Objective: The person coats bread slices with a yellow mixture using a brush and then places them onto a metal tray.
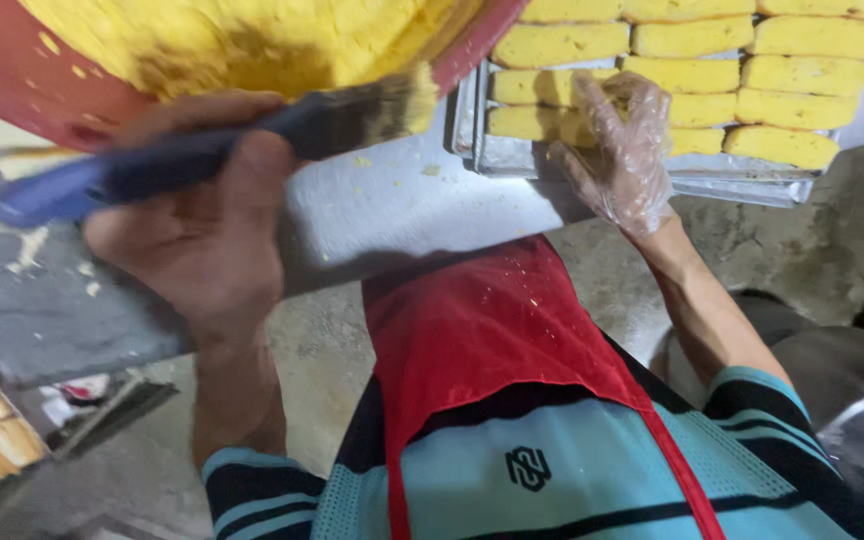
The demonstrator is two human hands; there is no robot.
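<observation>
Left hand (pixel 202 215) closed around the blue handle of a flat, light, stiff-handled soft-bristled pastry brush (pixel 202 150) beneath the red bowl (pixel 22 80); plastic-gloved right hand (pixel 617 150), fingers loosely curled, rests on soft, crumbly yellow dough blocks (pixel 692 75) in the metal tray (pixel 732 185) on the desk (pixel 382 210).

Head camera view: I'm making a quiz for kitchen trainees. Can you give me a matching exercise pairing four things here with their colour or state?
Things:
1. brush handle
2. bowl
3. right hand
4. dough pieces

Descriptions:
A. covered by a clear plastic glove
B. blue, gripped by the left hand
C. yellow, lined up in rows on a metal tray
D. red outside, yellow batter inside

Pairs: 1-B, 2-D, 3-A, 4-C
</observation>
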